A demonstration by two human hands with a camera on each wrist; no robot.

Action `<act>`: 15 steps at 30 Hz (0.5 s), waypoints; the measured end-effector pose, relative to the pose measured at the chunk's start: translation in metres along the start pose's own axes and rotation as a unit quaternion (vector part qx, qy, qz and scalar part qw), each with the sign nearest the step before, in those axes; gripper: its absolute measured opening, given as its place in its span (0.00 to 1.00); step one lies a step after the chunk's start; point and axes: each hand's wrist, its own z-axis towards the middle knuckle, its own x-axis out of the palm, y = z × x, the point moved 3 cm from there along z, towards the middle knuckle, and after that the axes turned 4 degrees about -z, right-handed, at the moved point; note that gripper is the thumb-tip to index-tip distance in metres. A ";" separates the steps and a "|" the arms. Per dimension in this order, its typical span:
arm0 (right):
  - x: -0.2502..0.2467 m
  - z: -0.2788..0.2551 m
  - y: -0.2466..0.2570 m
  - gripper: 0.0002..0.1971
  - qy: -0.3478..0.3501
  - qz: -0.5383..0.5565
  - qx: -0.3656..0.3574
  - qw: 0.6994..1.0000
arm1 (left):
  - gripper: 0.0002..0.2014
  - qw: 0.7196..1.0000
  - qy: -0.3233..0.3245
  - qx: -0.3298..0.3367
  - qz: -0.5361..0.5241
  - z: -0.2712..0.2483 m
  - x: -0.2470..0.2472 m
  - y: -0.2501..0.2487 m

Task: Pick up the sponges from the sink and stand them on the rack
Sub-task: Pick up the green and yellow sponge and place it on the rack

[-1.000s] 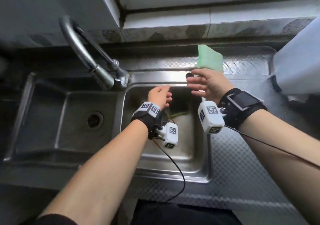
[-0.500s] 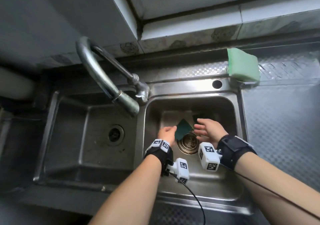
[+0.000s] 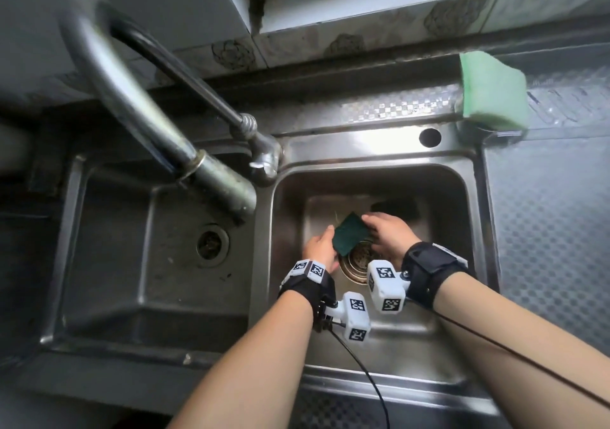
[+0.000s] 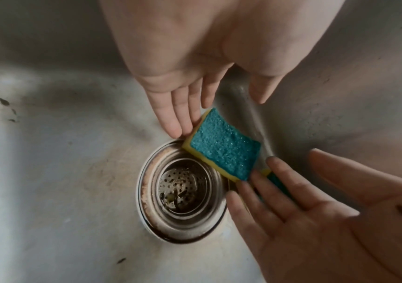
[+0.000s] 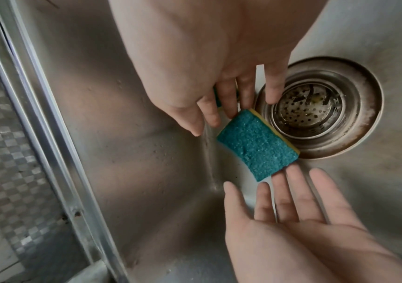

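Straight-fingered grip of left hand (image 4: 190, 63) and right hand (image 5: 214, 63) on opposite ends of coarse teal-and-yellow rectangular sponge (image 4: 224, 145)

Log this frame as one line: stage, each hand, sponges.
stage: pickup in sink | left hand: open, fingertips at teal sponge | right hand: open, fingertips at its other end | green sponge: standing behind sink

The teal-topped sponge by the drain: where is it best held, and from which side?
Probably by its two short ends, one hand from each side. The sponge lies flat beside the drain, teal face up; the left hand and right hand already flank those ends with straight fingers.
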 end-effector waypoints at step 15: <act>-0.045 -0.121 0.068 0.16 -0.007 -0.031 -0.124 0.992 | 0.15 0.970 0.027 0.238 0.029 -0.111 0.011 -0.063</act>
